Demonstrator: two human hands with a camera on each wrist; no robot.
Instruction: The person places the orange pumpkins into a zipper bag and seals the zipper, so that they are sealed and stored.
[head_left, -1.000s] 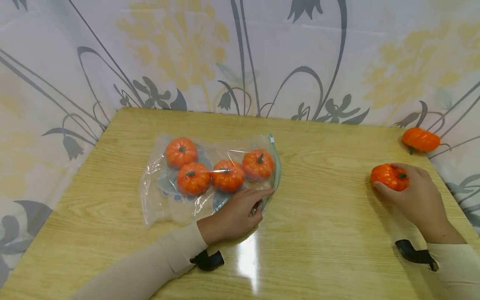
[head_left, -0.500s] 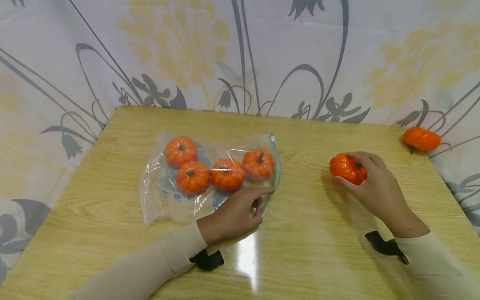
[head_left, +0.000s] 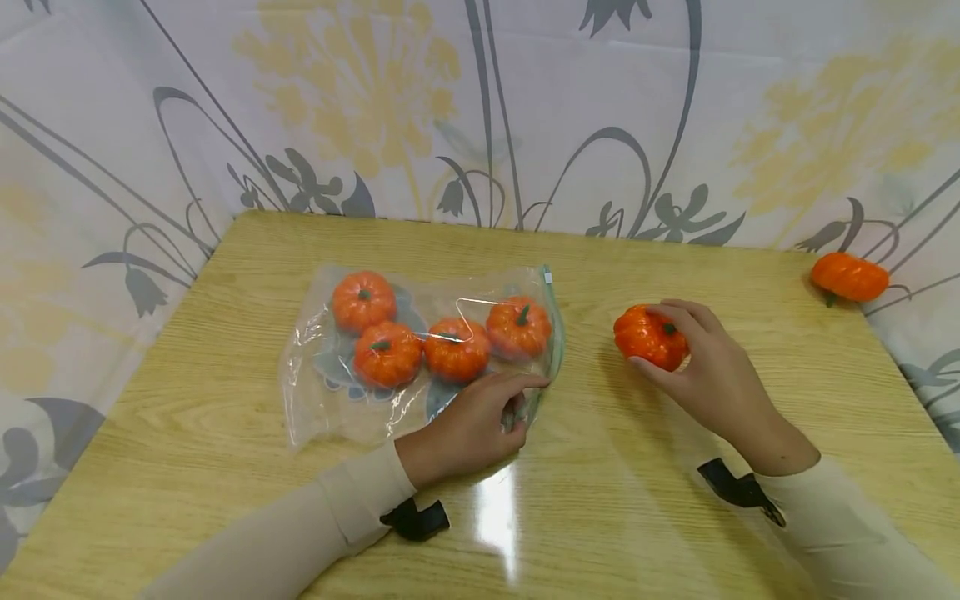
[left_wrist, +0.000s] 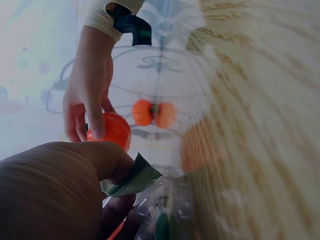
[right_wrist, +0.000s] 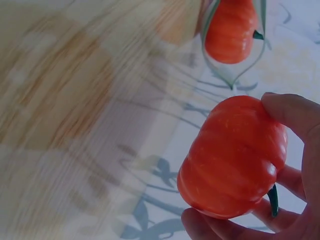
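Note:
A clear zip bag lies flat on the table with several small orange pumpkins inside. My left hand rests at the bag's near corner and grips its green zip edge in the left wrist view. To the right of the bag, my right hand holds another small pumpkin between thumb and fingers, its green stem toward the palm. In the right wrist view this pumpkin is raised, facing the bag's parted mouth, with a pumpkin showing within.
One more orange pumpkin lies on its side at the table's far right corner. The wood-grain table meets a floral-patterned cloth at the back and sides. Black wrist mounts stick out below both sleeves.
My right hand has carried its pumpkin leftward across the table, from near the right edge toward the bag's mouth. The left hand and the bag have stayed in place.

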